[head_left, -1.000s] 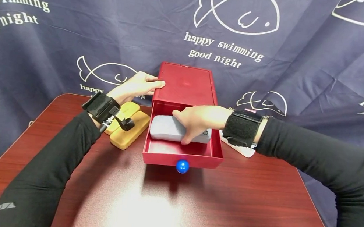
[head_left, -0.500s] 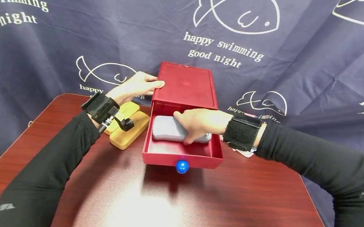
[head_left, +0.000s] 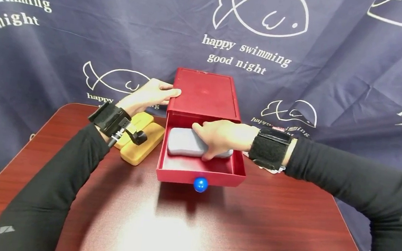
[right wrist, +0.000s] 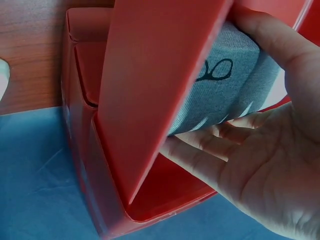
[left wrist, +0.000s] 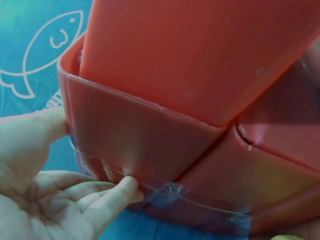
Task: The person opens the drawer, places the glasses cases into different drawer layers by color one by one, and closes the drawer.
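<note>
A grey fabric glasses case [head_left: 186, 142] with an eyeglasses drawing on its end lies crosswise inside the pulled-out drawer [head_left: 200, 178]. My right hand [head_left: 218, 137] grips it from above, with thumb and fingers on opposite long sides. In the right wrist view the case [right wrist: 225, 75] shows between the thumb and fingers, partly behind a drawer wall. The drawer belongs to a red cabinet [head_left: 206, 93] and has a blue round knob [head_left: 200, 184]. My left hand [head_left: 152, 95] rests on the cabinet's left side, thumb on the top edge, extended fingers [left wrist: 107, 200] touching the side wall.
Yellow long cases [head_left: 142, 144] lie left of the drawer, below my left wrist. A white object [head_left: 271, 169] sits to the right, mostly hidden by my right wrist. The reddish-brown table [head_left: 268, 222] ends at a dark blue printed curtain [head_left: 140, 33].
Over the past second the glasses case shifted slightly right and settled lower in the drawer, with my right hand still holding it. My left hand stays on the cabinet.
</note>
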The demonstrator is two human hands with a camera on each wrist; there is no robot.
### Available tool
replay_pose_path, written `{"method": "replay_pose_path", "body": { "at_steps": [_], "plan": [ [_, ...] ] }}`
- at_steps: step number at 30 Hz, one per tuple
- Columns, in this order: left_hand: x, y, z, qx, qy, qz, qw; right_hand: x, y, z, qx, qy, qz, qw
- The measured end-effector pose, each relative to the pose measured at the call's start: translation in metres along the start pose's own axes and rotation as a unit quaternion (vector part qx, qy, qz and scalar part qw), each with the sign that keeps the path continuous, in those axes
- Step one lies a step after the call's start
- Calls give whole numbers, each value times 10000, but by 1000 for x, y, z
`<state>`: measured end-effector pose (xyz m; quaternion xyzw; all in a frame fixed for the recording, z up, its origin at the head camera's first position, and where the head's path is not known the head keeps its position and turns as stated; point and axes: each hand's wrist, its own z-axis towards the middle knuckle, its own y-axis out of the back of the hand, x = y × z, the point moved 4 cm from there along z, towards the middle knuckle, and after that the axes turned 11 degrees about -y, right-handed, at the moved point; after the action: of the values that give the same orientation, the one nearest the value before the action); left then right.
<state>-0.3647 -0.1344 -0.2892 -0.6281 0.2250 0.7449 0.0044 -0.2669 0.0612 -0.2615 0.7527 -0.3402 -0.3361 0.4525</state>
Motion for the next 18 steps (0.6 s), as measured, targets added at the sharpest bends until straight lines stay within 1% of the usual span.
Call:
{"method": "replay_pose_path", "body": {
  "at_steps": [3,6,12,18],
  "plan": [
    [0,0,0,-5,-2,7,10000,0,-1,-1,-89,-6,-61,9999],
    [0,0,0,-6,-13,-6,10000,0,-2,-3,-235,-45,-245,9994],
    [-1,-1,0,7,-40,-114,9999,3,-2,-10,-738,-31,-752,9944],
    [0,-1,0,-23,-33,-112,9999,5,-2,-15,-1003,39,-914,9907]
  ]
}}
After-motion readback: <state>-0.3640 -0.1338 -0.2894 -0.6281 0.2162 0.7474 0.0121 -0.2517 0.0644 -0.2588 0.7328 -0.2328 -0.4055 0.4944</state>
